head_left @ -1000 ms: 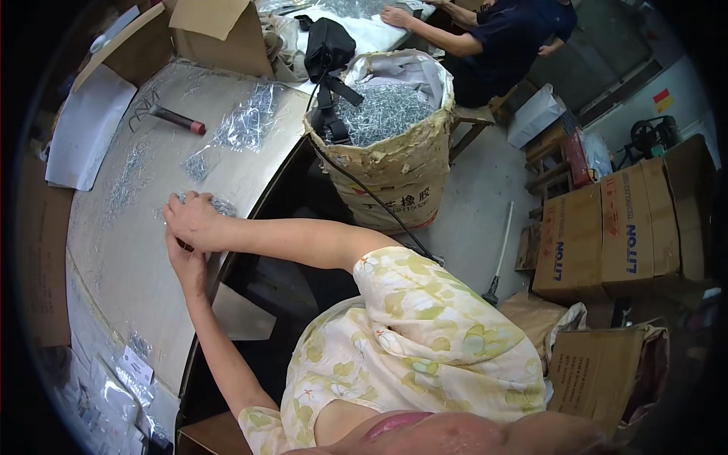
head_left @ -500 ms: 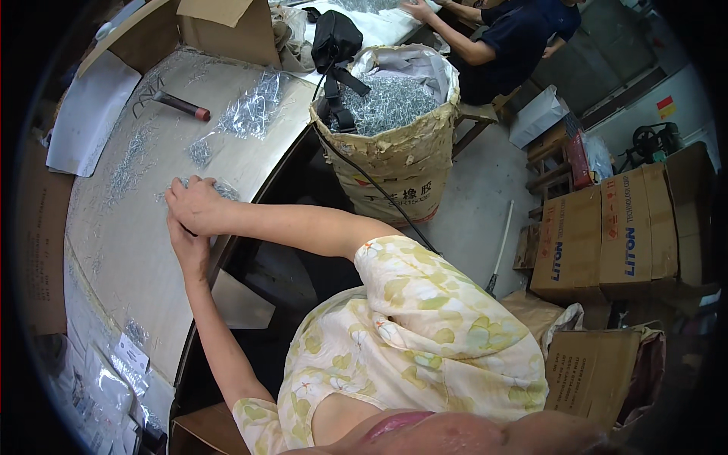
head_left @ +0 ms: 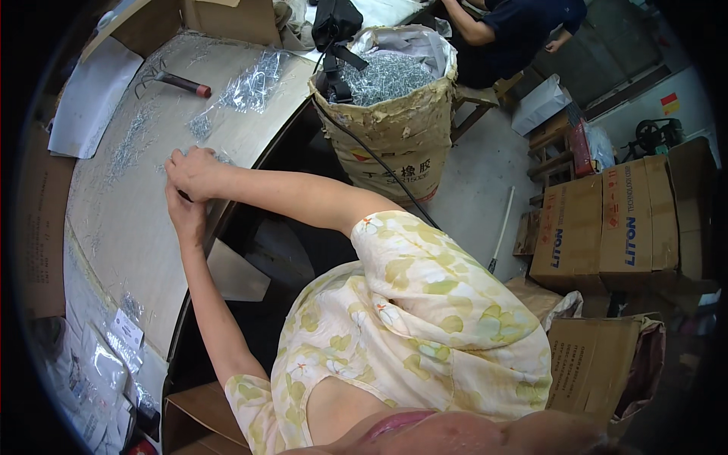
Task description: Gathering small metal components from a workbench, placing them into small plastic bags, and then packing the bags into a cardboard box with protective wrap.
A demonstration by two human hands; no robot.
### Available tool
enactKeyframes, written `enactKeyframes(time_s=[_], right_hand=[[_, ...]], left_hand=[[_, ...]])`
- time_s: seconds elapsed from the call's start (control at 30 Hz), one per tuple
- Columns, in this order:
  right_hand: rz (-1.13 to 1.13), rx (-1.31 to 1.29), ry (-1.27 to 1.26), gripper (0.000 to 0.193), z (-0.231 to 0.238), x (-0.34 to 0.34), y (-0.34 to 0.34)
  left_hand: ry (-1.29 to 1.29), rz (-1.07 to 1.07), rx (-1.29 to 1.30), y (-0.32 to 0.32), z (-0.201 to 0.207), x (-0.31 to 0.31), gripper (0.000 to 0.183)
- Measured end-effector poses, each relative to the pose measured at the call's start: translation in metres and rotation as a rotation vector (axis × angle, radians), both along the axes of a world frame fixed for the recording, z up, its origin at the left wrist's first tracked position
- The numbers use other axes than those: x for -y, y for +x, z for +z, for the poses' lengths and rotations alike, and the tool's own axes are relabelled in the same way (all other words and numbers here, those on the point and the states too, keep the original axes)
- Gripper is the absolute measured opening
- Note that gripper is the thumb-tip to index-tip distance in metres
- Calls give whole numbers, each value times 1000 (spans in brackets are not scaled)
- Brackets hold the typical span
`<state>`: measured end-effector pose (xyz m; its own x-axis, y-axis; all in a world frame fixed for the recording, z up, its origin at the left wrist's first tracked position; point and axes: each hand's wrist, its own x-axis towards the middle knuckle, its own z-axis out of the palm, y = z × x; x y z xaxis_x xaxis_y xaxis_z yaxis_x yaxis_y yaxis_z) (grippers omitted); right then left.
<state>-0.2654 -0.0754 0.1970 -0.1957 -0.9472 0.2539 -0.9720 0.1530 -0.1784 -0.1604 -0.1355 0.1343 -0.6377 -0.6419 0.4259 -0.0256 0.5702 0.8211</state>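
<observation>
My right hand (head_left: 196, 173) lies over my left hand (head_left: 187, 214) above the near edge of the pale tabletop (head_left: 144, 220). The fingers of both are curled and pressed together. Whatever they hold is hidden by the hands. Just behind my right hand peeks a bit of shiny clear plastic (head_left: 222, 157). Beyond it lie a small heap of metal pieces (head_left: 200, 127) and a clear plastic bag (head_left: 254, 83) of similar bits. Farther off rests a small hand rake (head_left: 178, 82) with a dark, red-ended handle. Loose silvery pieces (head_left: 125, 148) are scattered left of my hands.
A tall worn sack (head_left: 387, 140) full of small metal pieces stands right of the table, a black strapped bag (head_left: 336, 29) at its rim. Cartons (head_left: 584, 227) are stacked at the right. Plastic bags (head_left: 98, 371) lie near left. A co-worker (head_left: 523, 30) sits at the far right.
The whole view has shifted, so the table and sack appear higher. My hands stay pressed together at the same spot on the table. The co-worker's hands have slipped partly out of view.
</observation>
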Motion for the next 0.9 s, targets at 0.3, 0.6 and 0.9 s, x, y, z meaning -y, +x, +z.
enactKeyframes(time_s=[0.3,0.6,0.9], right_hand=[[-46,-48,-69,53,-4,3,-23],[350,53,16,69,-3,20,-49],[402,181,157,74,-9,38,-107]], left_hand=[[-126,76,4,-26,3,-2,58],[377,234,13,176,39,-108,53],[672,1168,16,476,101,-337,35]])
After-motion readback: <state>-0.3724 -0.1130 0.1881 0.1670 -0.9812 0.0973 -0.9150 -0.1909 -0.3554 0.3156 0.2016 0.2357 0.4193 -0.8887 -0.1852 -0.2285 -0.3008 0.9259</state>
